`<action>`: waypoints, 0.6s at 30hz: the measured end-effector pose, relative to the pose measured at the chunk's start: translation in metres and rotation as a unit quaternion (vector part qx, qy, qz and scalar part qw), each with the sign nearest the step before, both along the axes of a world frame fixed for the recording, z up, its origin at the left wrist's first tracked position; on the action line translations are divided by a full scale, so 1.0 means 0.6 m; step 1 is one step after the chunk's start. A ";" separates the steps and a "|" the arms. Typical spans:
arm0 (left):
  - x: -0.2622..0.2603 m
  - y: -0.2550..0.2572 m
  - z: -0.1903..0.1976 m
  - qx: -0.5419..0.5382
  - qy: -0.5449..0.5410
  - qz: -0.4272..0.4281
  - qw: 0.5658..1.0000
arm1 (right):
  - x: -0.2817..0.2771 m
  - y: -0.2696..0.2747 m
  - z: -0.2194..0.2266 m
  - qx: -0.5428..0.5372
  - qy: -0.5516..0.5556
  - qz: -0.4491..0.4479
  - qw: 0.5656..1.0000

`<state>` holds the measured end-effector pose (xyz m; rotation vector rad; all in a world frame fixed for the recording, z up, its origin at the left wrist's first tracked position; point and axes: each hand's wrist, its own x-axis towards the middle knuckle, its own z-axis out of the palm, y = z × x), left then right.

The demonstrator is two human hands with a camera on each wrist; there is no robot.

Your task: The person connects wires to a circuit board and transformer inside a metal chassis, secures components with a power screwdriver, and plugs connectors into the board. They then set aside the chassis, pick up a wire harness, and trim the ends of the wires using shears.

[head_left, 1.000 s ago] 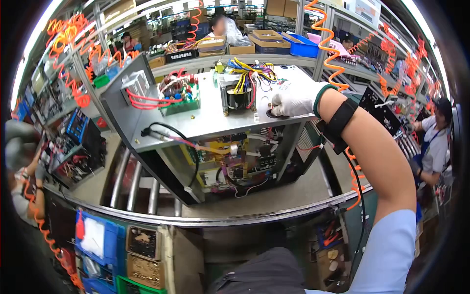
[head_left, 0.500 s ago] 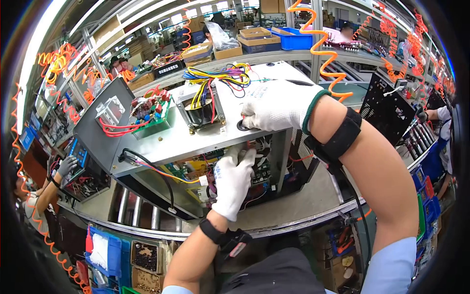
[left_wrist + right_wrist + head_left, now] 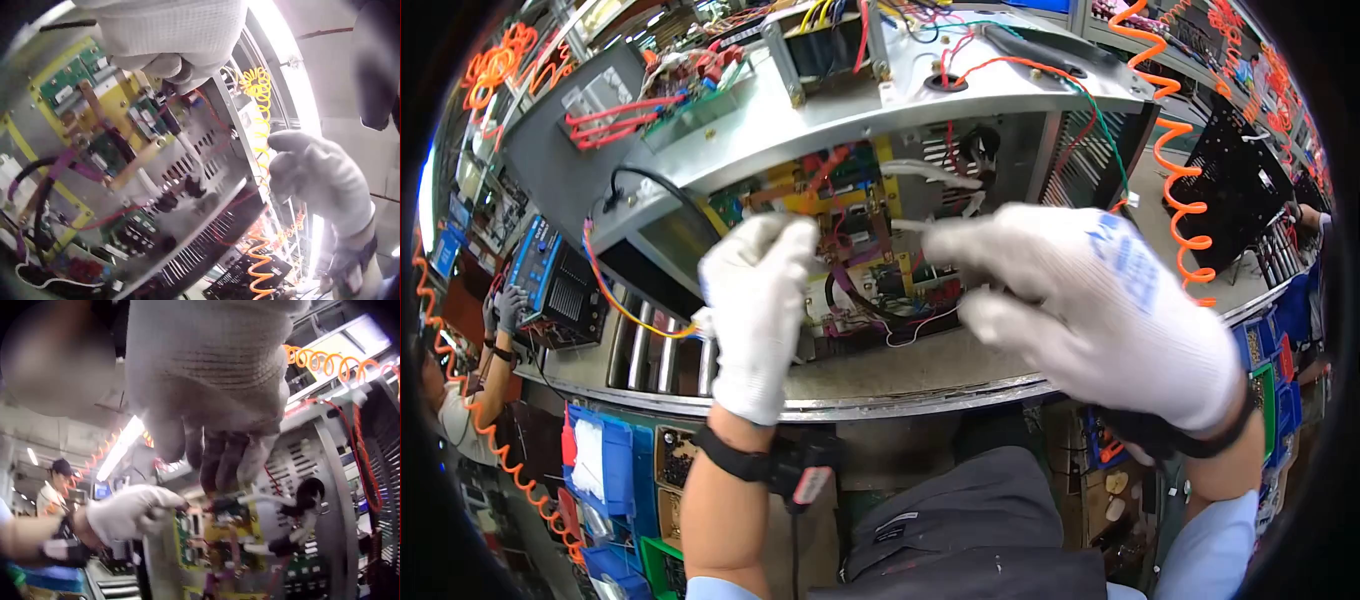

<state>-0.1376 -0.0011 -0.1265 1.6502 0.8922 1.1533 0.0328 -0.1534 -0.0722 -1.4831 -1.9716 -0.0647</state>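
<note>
Cabinet [image 3: 830, 125] is standing on conveyor rollers [image 3: 638, 350], open front facing person. Right hand [image 3: 1090, 300], half a second ago at top-panel hole [image 3: 947, 85], is now hovering before front, blurred, thumb parting from fingers, nothing visibly held. Left hand [image 3: 752, 310], then reaching inside, is now hovering outside, fingers curling; cannot tell whether pinching anything. Red wires [image 3: 1020, 60] are now showing at hole. Probably feed-through is finishing, work is turning to inner wiring.
</note>
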 end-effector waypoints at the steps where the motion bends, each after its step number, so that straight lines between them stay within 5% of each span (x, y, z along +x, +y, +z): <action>1: -0.014 0.003 0.005 -0.010 -0.019 0.013 1.000 | 0.001 0.018 -0.041 0.045 0.042 -0.012 0.998; 4: -0.037 0.005 0.010 -0.041 -0.024 0.070 0.996 | 0.004 0.086 -0.104 0.054 0.136 0.054 0.988; 6: -0.044 0.010 0.002 -0.048 -0.042 0.093 0.994 | -0.005 0.123 -0.119 0.151 -0.014 -0.047 0.987; 18: -0.003 0.053 -0.001 -0.034 -0.148 0.053 0.987 | -0.025 0.208 -0.139 0.285 -0.047 -0.141 0.947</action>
